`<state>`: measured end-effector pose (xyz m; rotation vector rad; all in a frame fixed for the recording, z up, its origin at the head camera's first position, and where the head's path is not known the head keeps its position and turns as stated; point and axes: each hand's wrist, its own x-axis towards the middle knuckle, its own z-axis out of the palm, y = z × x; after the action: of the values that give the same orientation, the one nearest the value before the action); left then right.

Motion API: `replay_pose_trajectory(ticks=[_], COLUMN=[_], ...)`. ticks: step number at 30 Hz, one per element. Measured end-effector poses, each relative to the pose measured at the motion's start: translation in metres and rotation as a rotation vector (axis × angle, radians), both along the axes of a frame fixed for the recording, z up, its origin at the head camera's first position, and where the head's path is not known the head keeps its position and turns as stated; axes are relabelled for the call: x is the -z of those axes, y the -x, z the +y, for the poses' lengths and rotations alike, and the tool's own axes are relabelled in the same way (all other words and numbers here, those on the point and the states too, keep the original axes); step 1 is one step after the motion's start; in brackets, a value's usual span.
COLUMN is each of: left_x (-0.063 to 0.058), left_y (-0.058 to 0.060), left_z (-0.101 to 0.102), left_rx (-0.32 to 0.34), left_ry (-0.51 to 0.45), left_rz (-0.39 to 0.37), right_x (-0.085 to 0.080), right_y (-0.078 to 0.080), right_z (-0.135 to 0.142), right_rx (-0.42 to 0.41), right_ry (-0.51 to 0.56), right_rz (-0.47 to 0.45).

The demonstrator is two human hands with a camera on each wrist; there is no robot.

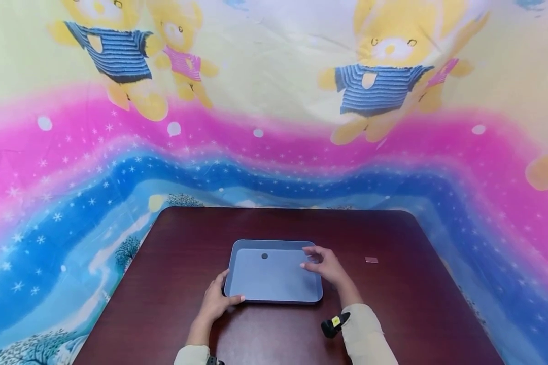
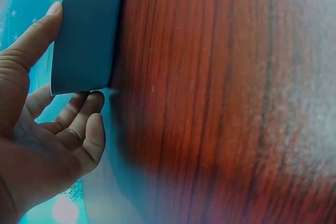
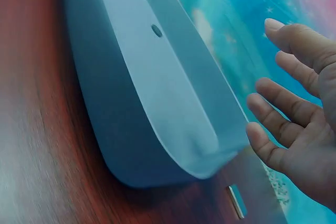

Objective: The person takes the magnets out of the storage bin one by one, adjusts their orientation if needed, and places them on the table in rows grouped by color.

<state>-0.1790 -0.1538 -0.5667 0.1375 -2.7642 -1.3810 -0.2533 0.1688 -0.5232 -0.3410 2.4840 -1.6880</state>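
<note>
A shallow grey-blue rectangular tray (image 1: pixel 274 281) sits on the table in front of me. Inside it, toward the far side, lies a small dark round disc (image 1: pixel 264 256), also visible in the right wrist view. My left hand (image 1: pixel 215 300) holds the tray's near left corner, thumb at the front rim and fingers along the left end. At the tray's right end hovers my right hand (image 1: pixel 327 266), fingers spread and loosely bent, nothing in its grasp. In the right wrist view its fingertips (image 3: pixel 257 135) overlap the tray's end rim.
The dark red-brown wooden table (image 1: pixel 187 243) has rounded far corners. A small flat pinkish rectangular piece (image 1: pixel 371 260) lies right of the tray. Behind the table hangs a cloth (image 1: pixel 274 101) printed with bears and snowflakes. A black wrist device (image 1: pixel 333 325) is on the right sleeve.
</note>
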Motion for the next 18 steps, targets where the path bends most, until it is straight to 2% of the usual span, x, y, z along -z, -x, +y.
replay_pose_trajectory(ticks=[7,18], left_x=[0.0,0.0], left_y=[0.001,0.002], left_z=[-0.002,-0.001], left_rx=[-0.003,0.003], left_ry=[-0.005,-0.014], left_rz=[-0.004,0.007], right_x=[0.007,0.013], right_y=[0.014,0.033], right_z=[-0.015,-0.037], right_rx=[-0.06,-0.092], right_ry=[-0.022,-0.037], right_rz=[-0.02,-0.082])
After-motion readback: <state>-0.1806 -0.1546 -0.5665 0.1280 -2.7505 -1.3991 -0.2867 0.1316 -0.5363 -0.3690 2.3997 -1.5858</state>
